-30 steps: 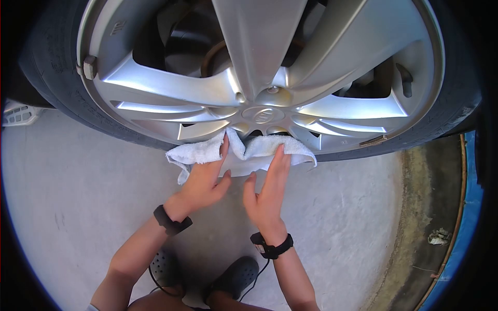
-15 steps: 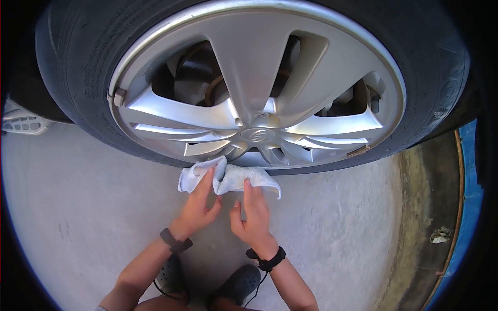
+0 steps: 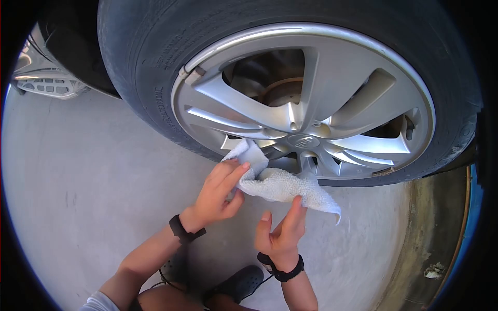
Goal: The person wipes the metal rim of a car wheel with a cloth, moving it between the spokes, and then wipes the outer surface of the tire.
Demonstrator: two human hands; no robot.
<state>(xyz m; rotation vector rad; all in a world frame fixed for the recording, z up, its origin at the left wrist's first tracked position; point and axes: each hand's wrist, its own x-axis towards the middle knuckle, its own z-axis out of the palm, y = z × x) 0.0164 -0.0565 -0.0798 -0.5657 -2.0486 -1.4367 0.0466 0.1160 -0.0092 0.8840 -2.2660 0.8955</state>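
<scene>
A white terry cloth, bunched and partly folded, is in front of the lower part of a silver alloy wheel. My left hand grips the cloth's left end, one finger lying over its front. My right hand has its fingers stretched up to the cloth's lower edge, with a fingertip touching it and the thumb spread away. The cloth's right corner hangs past those fingers. It covers some of the lower rim and tire. Both wrists carry black bands.
A black tire surrounds the wheel. Grey concrete floor lies below, with my dark clog on it. A silver perforated car part shows at the far left. A dirt strip with a crumpled scrap borders the right side.
The view has shifted, so the wheel appears farther right and lower. The left hand's fingers have closed more on the cloth, and the cloth looks more spread out toward the right.
</scene>
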